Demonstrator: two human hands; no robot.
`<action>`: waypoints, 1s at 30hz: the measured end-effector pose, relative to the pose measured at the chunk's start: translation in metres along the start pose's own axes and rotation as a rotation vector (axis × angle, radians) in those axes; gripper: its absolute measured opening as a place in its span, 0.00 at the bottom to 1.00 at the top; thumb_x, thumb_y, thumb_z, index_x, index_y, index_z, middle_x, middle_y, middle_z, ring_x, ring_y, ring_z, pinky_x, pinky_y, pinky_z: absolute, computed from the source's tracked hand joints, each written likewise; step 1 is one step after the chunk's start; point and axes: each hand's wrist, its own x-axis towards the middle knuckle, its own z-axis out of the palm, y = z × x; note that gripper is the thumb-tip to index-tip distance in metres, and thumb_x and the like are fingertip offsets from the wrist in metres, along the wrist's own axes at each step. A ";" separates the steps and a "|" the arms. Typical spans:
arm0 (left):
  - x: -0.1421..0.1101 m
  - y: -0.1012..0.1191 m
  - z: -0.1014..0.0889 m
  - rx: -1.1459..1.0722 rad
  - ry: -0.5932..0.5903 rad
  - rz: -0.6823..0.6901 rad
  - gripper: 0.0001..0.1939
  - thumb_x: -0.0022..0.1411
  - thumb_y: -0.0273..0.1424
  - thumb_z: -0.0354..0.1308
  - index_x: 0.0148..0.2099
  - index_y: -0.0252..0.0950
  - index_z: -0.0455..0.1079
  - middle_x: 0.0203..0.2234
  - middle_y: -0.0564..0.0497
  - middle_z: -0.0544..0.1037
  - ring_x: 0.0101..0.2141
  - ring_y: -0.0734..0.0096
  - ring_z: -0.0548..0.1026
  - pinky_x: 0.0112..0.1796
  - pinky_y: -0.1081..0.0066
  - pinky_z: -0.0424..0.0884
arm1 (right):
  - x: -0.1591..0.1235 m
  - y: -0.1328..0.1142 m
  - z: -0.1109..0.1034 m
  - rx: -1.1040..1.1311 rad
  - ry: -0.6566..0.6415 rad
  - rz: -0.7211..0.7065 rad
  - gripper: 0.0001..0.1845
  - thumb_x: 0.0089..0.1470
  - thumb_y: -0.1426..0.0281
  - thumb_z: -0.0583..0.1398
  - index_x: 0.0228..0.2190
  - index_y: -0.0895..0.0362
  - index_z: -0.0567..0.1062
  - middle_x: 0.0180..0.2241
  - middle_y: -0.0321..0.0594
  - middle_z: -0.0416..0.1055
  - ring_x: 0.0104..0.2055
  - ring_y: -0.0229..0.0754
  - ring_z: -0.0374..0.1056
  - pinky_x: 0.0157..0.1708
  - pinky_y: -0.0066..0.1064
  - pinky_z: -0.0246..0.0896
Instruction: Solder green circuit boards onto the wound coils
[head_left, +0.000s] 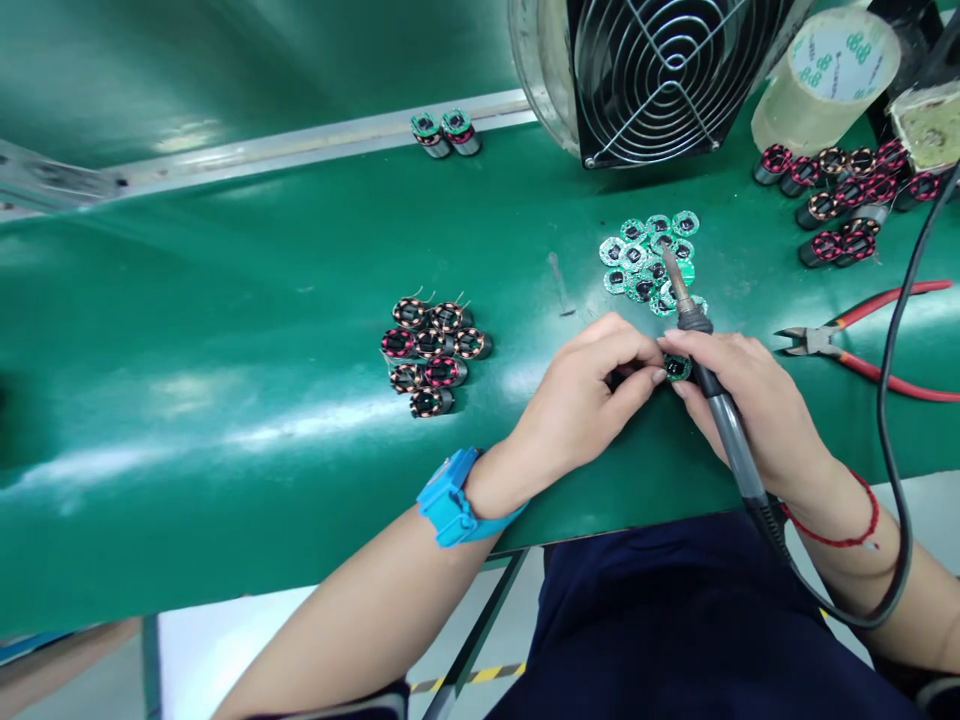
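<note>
My right hand (750, 395) is closed round a soldering iron (724, 410), its metal tip pointing away from me over a cluster of round green circuit boards (634, 255). Between the fingertips of both hands sits one small round circuit board (677, 368); whether a coil body is under it is hidden. My left hand (592, 390) pinches at the left side of this board, thumb against forefinger. Left of my hands stands a group of small motor stators (433, 345) with copper and red windings, some with loose wire ends sticking up.
A fan (671, 70) with a wire grille stands at the back. Two stators topped with boards (445, 132) are near the rear rail. At right are a tape roll (825, 85), more stators (847, 195), red-handled cutters (832, 338) and the iron's black cable (892, 400).
</note>
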 end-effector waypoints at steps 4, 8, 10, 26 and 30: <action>0.001 0.002 0.004 -0.062 -0.007 -0.067 0.06 0.60 0.19 0.57 0.33 0.34 0.70 0.27 0.55 0.68 0.29 0.78 0.66 0.29 0.77 0.63 | -0.001 0.000 -0.002 0.011 0.038 -0.044 0.28 0.59 0.73 0.57 0.59 0.48 0.59 0.51 0.42 0.73 0.53 0.48 0.67 0.47 0.44 0.66; 0.003 0.004 0.004 -0.106 -0.018 -0.100 0.08 0.60 0.20 0.56 0.29 0.34 0.68 0.25 0.55 0.66 0.28 0.77 0.65 0.29 0.77 0.62 | -0.005 0.000 -0.001 0.015 0.076 -0.180 0.30 0.58 0.75 0.57 0.60 0.45 0.59 0.50 0.38 0.74 0.56 0.48 0.66 0.49 0.46 0.66; 0.003 0.004 0.003 -0.120 -0.029 -0.108 0.08 0.60 0.20 0.56 0.29 0.34 0.67 0.25 0.55 0.66 0.28 0.77 0.65 0.29 0.76 0.62 | -0.007 0.000 0.000 -0.017 0.074 -0.203 0.29 0.58 0.75 0.57 0.59 0.45 0.61 0.47 0.38 0.76 0.57 0.49 0.66 0.49 0.46 0.66; 0.004 0.004 0.001 -0.029 0.033 -0.151 0.10 0.55 0.16 0.54 0.28 0.33 0.69 0.24 0.55 0.69 0.26 0.79 0.66 0.26 0.77 0.61 | -0.004 -0.005 -0.003 0.083 0.282 -0.030 0.26 0.57 0.76 0.60 0.56 0.50 0.67 0.40 0.37 0.79 0.43 0.45 0.75 0.44 0.40 0.70; 0.006 0.007 0.002 -0.005 0.046 -0.173 0.10 0.55 0.15 0.54 0.27 0.33 0.69 0.23 0.56 0.68 0.25 0.80 0.64 0.25 0.77 0.59 | -0.009 -0.004 -0.005 0.188 0.496 0.047 0.22 0.58 0.68 0.61 0.54 0.48 0.70 0.38 0.36 0.78 0.35 0.43 0.76 0.37 0.38 0.73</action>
